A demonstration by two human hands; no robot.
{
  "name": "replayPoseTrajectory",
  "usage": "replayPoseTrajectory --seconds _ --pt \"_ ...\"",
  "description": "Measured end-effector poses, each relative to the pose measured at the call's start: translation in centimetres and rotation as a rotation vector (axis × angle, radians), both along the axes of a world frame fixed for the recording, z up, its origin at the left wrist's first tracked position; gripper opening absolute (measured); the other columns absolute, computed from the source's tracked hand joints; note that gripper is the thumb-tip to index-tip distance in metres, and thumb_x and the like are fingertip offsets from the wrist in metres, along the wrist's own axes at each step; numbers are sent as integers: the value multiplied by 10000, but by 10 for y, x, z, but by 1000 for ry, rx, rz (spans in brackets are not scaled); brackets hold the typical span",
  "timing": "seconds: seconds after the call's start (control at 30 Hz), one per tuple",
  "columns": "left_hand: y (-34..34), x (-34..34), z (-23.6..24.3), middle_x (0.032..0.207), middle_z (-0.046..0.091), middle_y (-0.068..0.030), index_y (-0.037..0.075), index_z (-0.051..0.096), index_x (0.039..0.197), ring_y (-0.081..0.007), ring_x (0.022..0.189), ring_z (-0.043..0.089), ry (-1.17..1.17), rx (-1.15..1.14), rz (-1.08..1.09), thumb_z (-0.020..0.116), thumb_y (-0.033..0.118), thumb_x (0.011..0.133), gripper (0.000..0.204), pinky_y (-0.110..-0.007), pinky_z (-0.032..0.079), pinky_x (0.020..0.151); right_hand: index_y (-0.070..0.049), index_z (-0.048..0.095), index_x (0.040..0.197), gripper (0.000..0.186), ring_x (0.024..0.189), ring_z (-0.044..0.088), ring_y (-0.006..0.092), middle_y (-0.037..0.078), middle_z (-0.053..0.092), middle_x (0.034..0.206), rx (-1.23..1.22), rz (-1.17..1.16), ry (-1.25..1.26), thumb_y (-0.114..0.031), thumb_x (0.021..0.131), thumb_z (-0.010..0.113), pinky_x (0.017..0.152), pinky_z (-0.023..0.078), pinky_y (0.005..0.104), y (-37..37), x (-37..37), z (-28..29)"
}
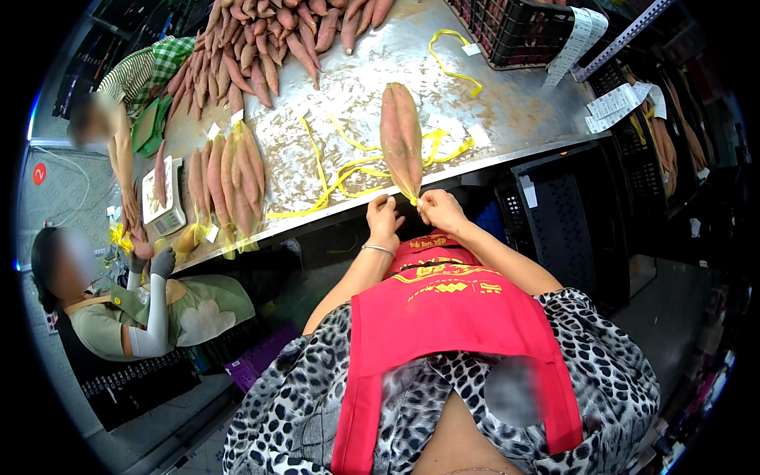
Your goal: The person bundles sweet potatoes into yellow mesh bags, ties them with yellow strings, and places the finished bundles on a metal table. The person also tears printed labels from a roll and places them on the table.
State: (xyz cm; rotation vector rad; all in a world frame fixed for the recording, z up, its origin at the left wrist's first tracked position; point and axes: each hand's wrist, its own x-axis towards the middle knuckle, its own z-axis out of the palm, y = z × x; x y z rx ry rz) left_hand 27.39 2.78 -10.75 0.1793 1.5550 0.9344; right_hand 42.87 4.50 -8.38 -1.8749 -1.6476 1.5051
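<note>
A yellow net bag of sweet potatoes (401,131) lies on the metal table before me, its gathered neck toward my body. My right hand (442,210) pinches this neck at the table's near edge. Just left of the neck is my left hand (383,225), fingers curled and closed; what they hold, if anything, is too small to make out. Loose yellow straps (348,178) spread over the table beside the bag, some running under it. White tags (478,135) lie to its right.
Loose sweet potatoes (261,39) are heaped at the far left. Filled net bags (229,176) lie nearer, beside a scale (162,198). Two co-workers occupy the left side, one with grey gloves (163,262). A black crate (507,36) stands at the far right; labels (617,107) hang by other crates.
</note>
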Motion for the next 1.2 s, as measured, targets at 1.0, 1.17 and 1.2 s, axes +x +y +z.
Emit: replayPoseTrajectory --seconds 1.0,1.17,1.2 --pt "74 20 -68 928 611 -113 -22 476 1360 -211 780 600 566 675 -329 713 177 895 559 -369 530 648 -44 611 887 162 688 664 299 120 660 742 395 204 -280 -197 917 656 612 485 408 -18 120 29" --pt "26 -227 35 1324 480 -200 1 433 1358 -402 1163 536 1442 30 52 748 333 850 684 -456 472 959 -15 612 961 137 727 620 229 108 626 843 640 -9 -87 -140 919 651 669 483 338 12 42 52" --pt "0 -271 24 1332 484 -191 13 446 1333 -384 1179 540 1701 -162 80 773 418 810 737 -477 475 934 -9 617 955 137 732 621 201 99 628 828 592 50 15 -141 927 642 668 482 324 21 14 60"
